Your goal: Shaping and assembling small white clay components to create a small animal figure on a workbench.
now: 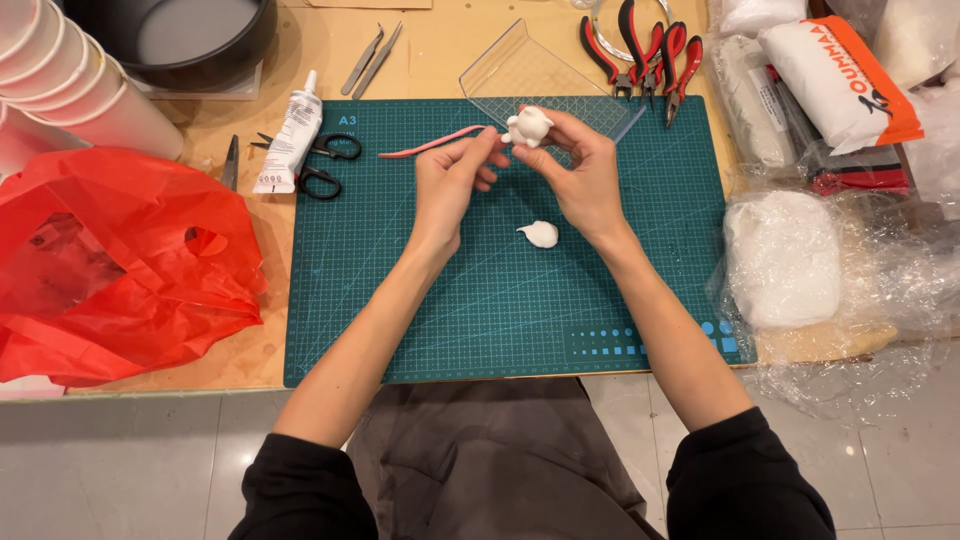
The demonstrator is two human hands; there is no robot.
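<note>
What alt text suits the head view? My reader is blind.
Two bare hands hold a small white clay figure above a green cutting mat: the right hand grips it, the left hand works it with a pink tool. A white clay lump lies below.

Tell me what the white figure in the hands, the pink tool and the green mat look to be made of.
White figure: likely soft modelling clay, matte, with rounded hand-shaped lumps. Pink tool: probably plastic or silicone, smooth, thin and slightly curved. Green mat: seemingly rubbery vinyl, dull, flat, printed with a grid.
</note>
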